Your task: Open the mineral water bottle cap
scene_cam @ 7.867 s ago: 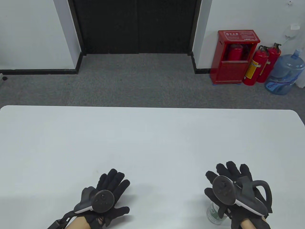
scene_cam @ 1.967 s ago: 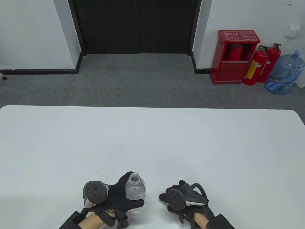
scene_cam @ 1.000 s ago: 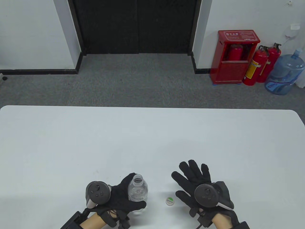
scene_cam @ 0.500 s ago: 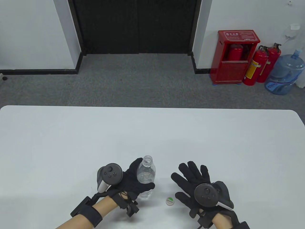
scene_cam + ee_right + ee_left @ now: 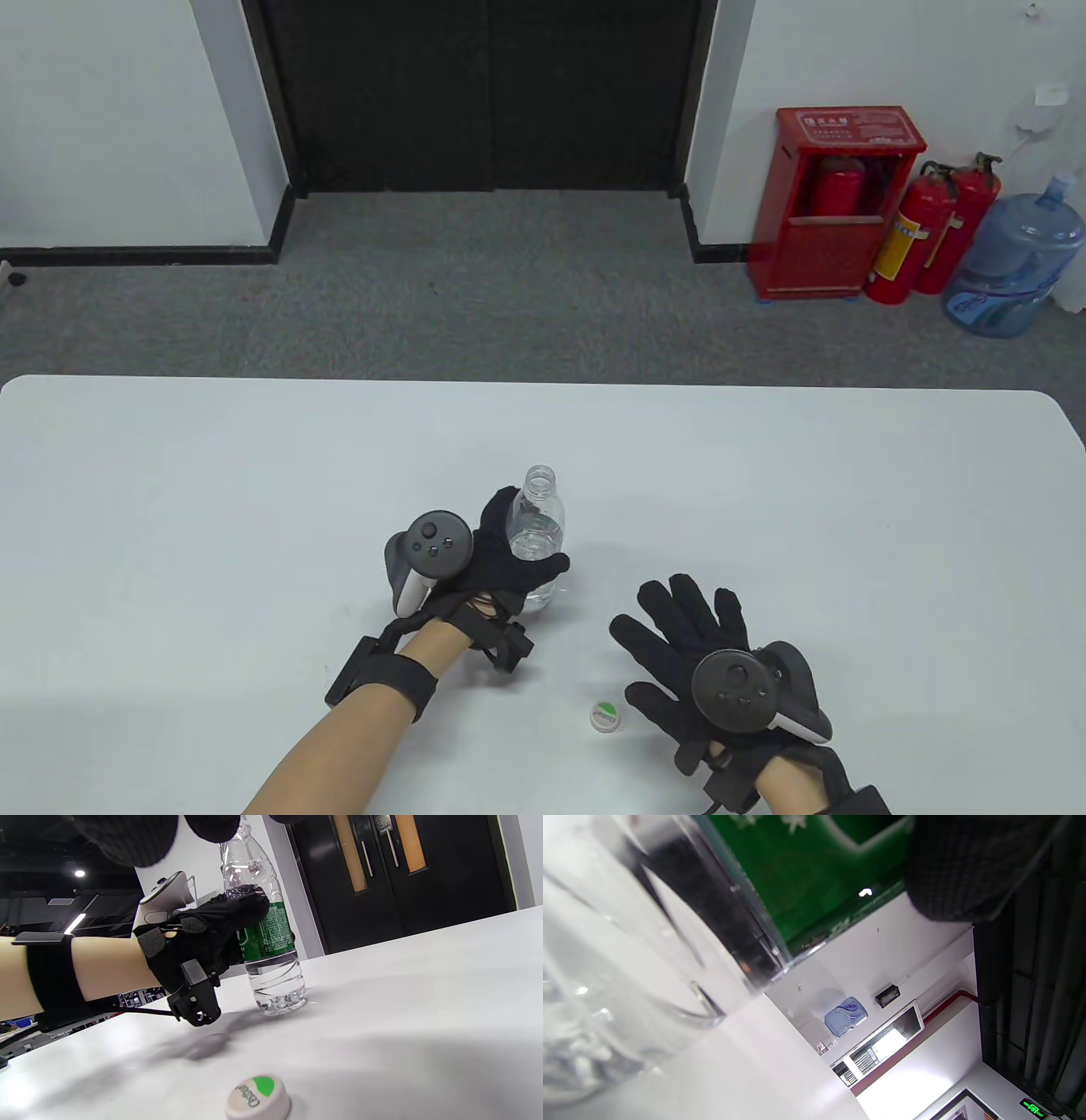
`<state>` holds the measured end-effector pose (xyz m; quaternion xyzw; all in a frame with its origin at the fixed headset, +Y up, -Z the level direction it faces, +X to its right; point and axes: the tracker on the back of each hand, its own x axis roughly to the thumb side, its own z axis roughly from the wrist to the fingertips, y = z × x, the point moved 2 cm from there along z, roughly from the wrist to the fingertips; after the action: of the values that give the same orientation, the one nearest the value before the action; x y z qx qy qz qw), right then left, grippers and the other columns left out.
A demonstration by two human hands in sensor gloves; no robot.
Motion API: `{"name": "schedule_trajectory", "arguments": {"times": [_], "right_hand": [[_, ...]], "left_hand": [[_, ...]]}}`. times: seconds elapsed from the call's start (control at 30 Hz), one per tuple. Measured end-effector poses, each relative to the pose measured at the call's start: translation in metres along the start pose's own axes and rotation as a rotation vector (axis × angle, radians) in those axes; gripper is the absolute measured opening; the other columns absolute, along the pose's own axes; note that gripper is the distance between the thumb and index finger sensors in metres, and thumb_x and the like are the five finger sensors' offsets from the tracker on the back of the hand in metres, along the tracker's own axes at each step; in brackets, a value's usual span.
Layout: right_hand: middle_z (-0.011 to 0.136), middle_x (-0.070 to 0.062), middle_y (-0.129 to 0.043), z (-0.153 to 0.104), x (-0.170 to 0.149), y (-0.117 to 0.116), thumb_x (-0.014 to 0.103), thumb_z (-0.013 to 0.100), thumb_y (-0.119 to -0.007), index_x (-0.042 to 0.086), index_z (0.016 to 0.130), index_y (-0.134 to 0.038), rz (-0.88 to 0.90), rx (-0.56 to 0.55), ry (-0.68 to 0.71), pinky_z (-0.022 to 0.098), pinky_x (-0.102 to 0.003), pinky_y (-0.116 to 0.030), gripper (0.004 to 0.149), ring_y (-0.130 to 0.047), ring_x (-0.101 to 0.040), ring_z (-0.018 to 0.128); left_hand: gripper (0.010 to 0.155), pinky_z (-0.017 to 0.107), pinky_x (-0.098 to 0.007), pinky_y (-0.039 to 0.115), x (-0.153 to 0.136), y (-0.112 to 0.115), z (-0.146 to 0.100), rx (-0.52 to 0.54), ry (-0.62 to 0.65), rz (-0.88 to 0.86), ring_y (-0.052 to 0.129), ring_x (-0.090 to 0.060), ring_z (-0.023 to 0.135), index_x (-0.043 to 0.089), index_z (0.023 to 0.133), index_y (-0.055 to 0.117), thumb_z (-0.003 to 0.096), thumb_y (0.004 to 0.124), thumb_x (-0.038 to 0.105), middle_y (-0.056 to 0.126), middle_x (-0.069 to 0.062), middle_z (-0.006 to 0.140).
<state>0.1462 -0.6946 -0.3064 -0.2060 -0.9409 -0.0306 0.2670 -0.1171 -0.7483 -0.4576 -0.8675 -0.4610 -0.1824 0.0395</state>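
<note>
A clear water bottle (image 5: 538, 531) with a green label stands upright and uncapped on the white table (image 5: 170, 475). My left hand (image 5: 509, 569) grips it around the label, as the right wrist view (image 5: 271, 942) shows. Its white and green cap (image 5: 605, 716) lies on the table near the front, also seen in the right wrist view (image 5: 257, 1098). My right hand (image 5: 679, 628) lies flat and open on the table just right of the cap, holding nothing. The left wrist view shows the bottle (image 5: 649, 942) very close.
The table's far edge (image 5: 543, 384) borders grey carpet. A red extinguisher cabinet (image 5: 836, 199), two extinguishers and a blue water jug (image 5: 1014, 267) stand by the far wall, off the table.
My left hand has slid the open bottle away from me and a little right. The cap lies where my right hand set it down a second ago. The right hand has not moved.
</note>
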Motion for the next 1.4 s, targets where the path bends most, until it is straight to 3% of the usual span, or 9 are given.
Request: {"name": "schedule_trajectory", "arguments": {"times": [0.23,0.37,0.53,0.73,0.83,0.97,1.1,1.23,1.4], "right_hand": [[0.117,-0.002,-0.024,0.0,0.001,0.0,0.058,0.038,-0.069,0.045,0.102,-0.041,0.002,0.006,0.009,0.064,-0.067,-0.013,0.071,-0.017,-0.036,0.105],[0.117,-0.002,-0.022,0.0,0.001,-0.001,0.058,0.038,-0.069,0.045,0.102,-0.041,0.001,0.006,0.016,0.064,-0.067,-0.013,0.071,-0.016,-0.037,0.105],[0.117,-0.002,-0.025,-0.002,0.008,0.002,0.057,0.039,-0.068,0.045,0.102,-0.043,-0.013,-0.049,0.075,0.065,-0.067,-0.016,0.069,-0.021,-0.037,0.105],[0.117,-0.002,-0.024,-0.002,0.009,-0.001,0.057,0.039,-0.068,0.044,0.102,-0.042,-0.006,-0.04,0.079,0.065,-0.067,-0.016,0.069,-0.021,-0.037,0.105],[0.117,-0.002,-0.024,-0.002,0.009,-0.001,0.057,0.039,-0.068,0.044,0.102,-0.042,0.002,-0.039,0.073,0.065,-0.067,-0.016,0.069,-0.02,-0.037,0.105],[0.117,-0.002,-0.024,-0.002,0.01,-0.001,0.057,0.039,-0.068,0.044,0.102,-0.043,0.002,-0.04,0.072,0.065,-0.067,-0.016,0.069,-0.02,-0.037,0.105],[0.117,-0.002,-0.024,-0.002,0.011,-0.004,0.057,0.039,-0.068,0.045,0.102,-0.043,-0.002,-0.023,0.074,0.065,-0.067,-0.016,0.069,-0.02,-0.037,0.105],[0.117,-0.002,-0.024,-0.002,0.011,-0.006,0.057,0.039,-0.068,0.044,0.102,-0.043,-0.005,-0.008,0.074,0.065,-0.067,-0.016,0.069,-0.018,-0.037,0.105],[0.117,-0.002,-0.024,-0.003,0.011,-0.006,0.057,0.039,-0.068,0.044,0.102,-0.043,-0.005,-0.001,0.071,0.065,-0.067,-0.016,0.069,-0.018,-0.037,0.105]], "left_hand": [[0.1,0.071,-0.055,0.067,-0.006,0.0,-0.005,-0.024,-0.015,-0.023,0.072,-0.037,0.099,0.029,0.094,0.018,0.0321,0.09,0.061,0.045,0.0,0.101],[0.099,0.074,-0.061,0.05,-0.009,-0.001,-0.016,-0.089,-0.049,-0.055,0.05,-0.043,0.104,0.03,0.096,0.01,0.0354,0.082,0.063,0.03,-0.006,0.105],[0.101,0.072,-0.066,0.032,-0.004,-0.022,-0.045,-0.109,-0.019,-0.037,0.032,-0.048,0.105,0.027,0.097,0.007,0.0363,0.08,0.063,0.02,-0.01,0.107],[0.096,0.072,-0.067,0.029,0.014,-0.057,-0.086,-0.178,0.06,0.144,0.029,-0.046,0.106,0.03,0.1,0.016,0.0366,0.079,0.064,0.021,-0.009,0.108],[0.096,0.072,-0.068,0.023,0.023,-0.067,-0.109,-0.302,0.092,0.348,0.025,-0.046,0.106,0.033,0.1,0.017,0.0355,0.081,0.063,0.02,-0.008,0.108],[0.095,0.072,-0.067,0.023,0.032,-0.07,-0.133,-0.358,0.171,0.598,0.024,-0.043,0.107,0.034,0.101,0.02,0.0345,0.081,0.063,0.02,-0.008,0.108],[0.094,0.072,-0.067,0.022,0.028,-0.065,-0.15,-0.362,0.197,0.62,0.022,-0.043,0.107,0.035,0.1,0.02,0.0345,0.08,0.064,0.02,-0.007,0.108],[0.094,0.072,-0.067,0.019,0.025,-0.06,-0.152,-0.419,0.178,0.635,0.017,-0.041,0.107,0.036,0.1,0.019,0.0339,0.08,0.063,0.016,-0.007,0.108],[0.094,0.072,-0.067,0.019,0.026,-0.058,-0.154,-0.41,0.193,0.641,0.017,-0.041,0.106,0.036,0.1,0.018,0.0339,0.08,0.063,0.016,-0.007,0.108]]}}
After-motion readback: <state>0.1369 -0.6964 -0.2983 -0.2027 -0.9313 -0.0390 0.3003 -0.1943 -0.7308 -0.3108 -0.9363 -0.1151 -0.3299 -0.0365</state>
